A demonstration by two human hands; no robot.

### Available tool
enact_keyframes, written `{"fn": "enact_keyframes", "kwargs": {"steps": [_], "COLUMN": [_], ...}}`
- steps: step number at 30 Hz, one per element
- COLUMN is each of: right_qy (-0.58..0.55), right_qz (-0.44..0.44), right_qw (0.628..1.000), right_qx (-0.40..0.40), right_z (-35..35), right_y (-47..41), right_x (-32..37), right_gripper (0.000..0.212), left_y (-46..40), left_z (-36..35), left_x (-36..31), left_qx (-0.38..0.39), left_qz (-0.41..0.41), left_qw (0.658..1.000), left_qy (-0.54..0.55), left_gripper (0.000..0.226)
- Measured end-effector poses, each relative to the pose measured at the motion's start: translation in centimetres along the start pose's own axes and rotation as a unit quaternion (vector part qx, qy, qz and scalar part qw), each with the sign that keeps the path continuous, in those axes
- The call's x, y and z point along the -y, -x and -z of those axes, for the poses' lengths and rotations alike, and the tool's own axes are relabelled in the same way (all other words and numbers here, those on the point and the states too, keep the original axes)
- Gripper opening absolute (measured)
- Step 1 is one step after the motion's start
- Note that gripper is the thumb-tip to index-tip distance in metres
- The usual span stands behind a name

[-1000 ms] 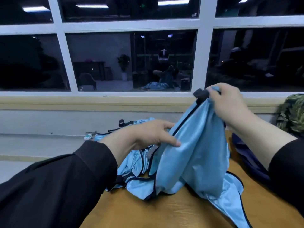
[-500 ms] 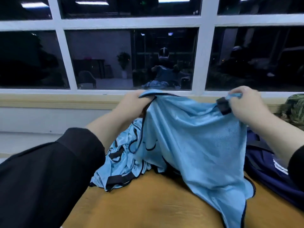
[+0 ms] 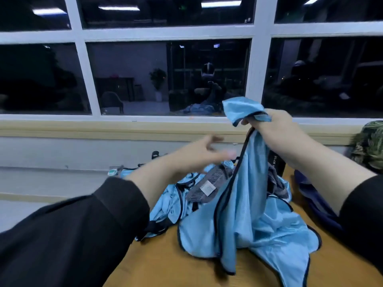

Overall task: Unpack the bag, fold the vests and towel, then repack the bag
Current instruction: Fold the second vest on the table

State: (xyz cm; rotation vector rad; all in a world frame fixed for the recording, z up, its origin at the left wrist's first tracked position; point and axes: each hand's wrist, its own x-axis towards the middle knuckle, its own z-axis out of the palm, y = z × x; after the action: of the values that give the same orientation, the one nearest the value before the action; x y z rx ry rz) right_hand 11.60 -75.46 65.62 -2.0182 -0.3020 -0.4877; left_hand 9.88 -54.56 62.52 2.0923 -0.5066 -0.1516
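A good deal is hard to make out here. The left hand (image 3: 204, 155) is smeared by motion blur, so its fingertips cannot be told apart; it hovers over the pile with fingers spread loosely and nothing in it. The dark navy fabric bag (image 3: 317, 200) at the right is mostly hidden behind the right forearm and its black sleeve (image 3: 364, 216), so only a strip shows on the wooden counter (image 3: 165, 264). A black bottle (image 3: 276, 163) stands behind the lifted cloth, and only part of its side with small white lettering shows. At the far right edge a camouflage-patterned item (image 3: 371, 141) is cut off by the frame. A small white and teal object (image 3: 113, 172) lies at the pile's far left edge, too small to identify.

The right hand (image 3: 275, 129) grips a light blue mesh vest with dark navy trim (image 3: 255, 208) near its top edge, fingers curled round the bunched cloth. A corner flops over above the knuckles. The vest hangs down from the hand, narrow at the top and spreading out where its lower part lies crumpled on the counter. To its left sits a heap of more light blue vests (image 3: 167, 206), tangled, with black straps showing. On top of that heap rests a grey ribbed towel with a white label (image 3: 207, 186), partly covered by the left hand.
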Motion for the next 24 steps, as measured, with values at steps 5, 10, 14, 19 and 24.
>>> {"fn": "enact_keyframes", "kwargs": {"steps": [5,10,14,19,24], "right_qy": [-0.054,-0.07,-0.094,-0.132,-0.175], "right_qz": [-0.023,-0.049,-0.079,-0.116,-0.123], "right_qw": [0.995,0.989,0.983,0.975,0.97], "right_qx": [-0.079,-0.119,-0.136,-0.133,-0.116], "right_z": [1.4,2.2,2.3,2.6,3.2], "right_y": [-0.3,-0.2,0.4,1.2,2.1], "right_x": [0.8,1.4,1.7,1.2,1.1], "right_gripper": [0.024,0.025,0.024,0.023,0.029], "left_y": [1.8,4.3,5.1,4.9,1.9], "left_z": [-4.6,-10.4,-13.1,-14.6,-15.6], "left_x": [7.0,8.4,9.6,11.7,14.1], "left_qx": [0.056,-0.319,-0.13,-0.113,-0.207], "left_qz": [0.05,-0.208,-0.165,0.056,0.085], "left_qw": [0.988,0.909,0.905,0.908,0.948], "left_qy": [-0.134,-0.171,-0.371,-0.399,-0.225], "left_gripper": [0.113,0.05,0.074,0.101,0.061]}}
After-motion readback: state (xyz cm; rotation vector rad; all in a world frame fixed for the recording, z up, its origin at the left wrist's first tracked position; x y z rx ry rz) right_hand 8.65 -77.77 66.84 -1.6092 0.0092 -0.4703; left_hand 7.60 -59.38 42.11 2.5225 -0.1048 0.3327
